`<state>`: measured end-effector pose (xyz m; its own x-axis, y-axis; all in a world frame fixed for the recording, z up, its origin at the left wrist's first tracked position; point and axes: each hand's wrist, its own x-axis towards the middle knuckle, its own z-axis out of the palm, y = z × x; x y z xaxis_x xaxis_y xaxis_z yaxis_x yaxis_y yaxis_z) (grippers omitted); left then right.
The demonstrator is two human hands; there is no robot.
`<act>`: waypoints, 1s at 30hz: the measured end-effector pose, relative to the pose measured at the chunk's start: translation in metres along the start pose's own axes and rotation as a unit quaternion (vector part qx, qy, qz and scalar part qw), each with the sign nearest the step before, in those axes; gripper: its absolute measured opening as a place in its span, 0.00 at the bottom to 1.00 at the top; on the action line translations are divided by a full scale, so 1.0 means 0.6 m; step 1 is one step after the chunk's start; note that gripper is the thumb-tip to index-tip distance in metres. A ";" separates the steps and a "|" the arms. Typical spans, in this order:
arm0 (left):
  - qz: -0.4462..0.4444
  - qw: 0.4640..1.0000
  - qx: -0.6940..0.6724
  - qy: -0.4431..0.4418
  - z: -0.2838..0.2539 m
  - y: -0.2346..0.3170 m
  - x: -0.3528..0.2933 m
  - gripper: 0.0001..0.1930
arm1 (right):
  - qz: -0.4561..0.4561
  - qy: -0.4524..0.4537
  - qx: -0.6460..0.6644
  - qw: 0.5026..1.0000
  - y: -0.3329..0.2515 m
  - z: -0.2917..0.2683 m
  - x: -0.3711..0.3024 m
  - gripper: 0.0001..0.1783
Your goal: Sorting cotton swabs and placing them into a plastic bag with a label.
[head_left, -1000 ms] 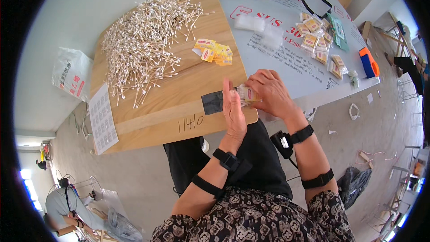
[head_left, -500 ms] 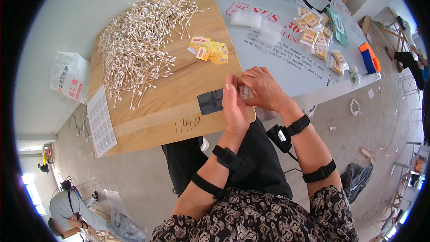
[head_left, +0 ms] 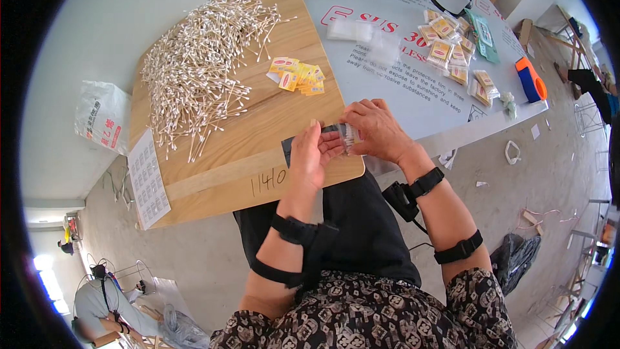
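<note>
A small clear plastic bag of cotton swabs (head_left: 350, 138) is upright between the fingers of my right hand (head_left: 380, 130), above the near right corner of the wooden board. My left hand (head_left: 310, 152) is open beside it, palm turned toward the bag and thumb raised. Its fingertips come close to the bag's left side; whether they touch it I cannot tell. Beyond my hands, several yellow printed cards (head_left: 300, 76) overlap on the wood. A big heap of loose cotton swabs (head_left: 194, 64) covers the far left of the board.
Flat clear bags (head_left: 352, 30) lie on the grey sheet-covered table (head_left: 413, 106). Filled bags with yellow cards (head_left: 445, 45), a green packet (head_left: 484, 37) and an orange-blue tape dispenser (head_left: 531, 81) are farther right. A printed sheet (head_left: 148, 181) hangs over the board's left edge.
My left hand has drawn away to the left from the right hand and opened out, baring the bag of swabs. The right hand keeps hold of the bag nearly in place.
</note>
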<state>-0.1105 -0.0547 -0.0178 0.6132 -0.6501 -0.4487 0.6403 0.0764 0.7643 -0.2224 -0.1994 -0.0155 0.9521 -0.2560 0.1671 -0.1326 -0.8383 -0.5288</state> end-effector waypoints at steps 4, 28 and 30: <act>-0.063 0.986 0.142 -0.054 0.006 0.023 0.015 0.26 | 0.002 -0.003 0.004 1.000 0.007 0.001 -0.004 0.31; 0.355 0.570 0.729 -0.132 0.021 -0.065 -0.045 0.38 | 0.116 0.234 0.903 0.342 -0.049 0.085 -0.064 0.35; 0.354 0.571 0.728 -0.137 0.024 -0.061 -0.041 0.39 | 0.127 0.246 0.897 0.345 -0.052 0.077 -0.065 0.36</act>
<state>-0.1557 -0.0525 -0.0281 0.2565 -0.9550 0.1490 -0.9091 -0.1860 0.3727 -0.2425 -0.1409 -0.0441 0.7522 -0.6319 -0.1868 0.6089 0.7750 -0.1693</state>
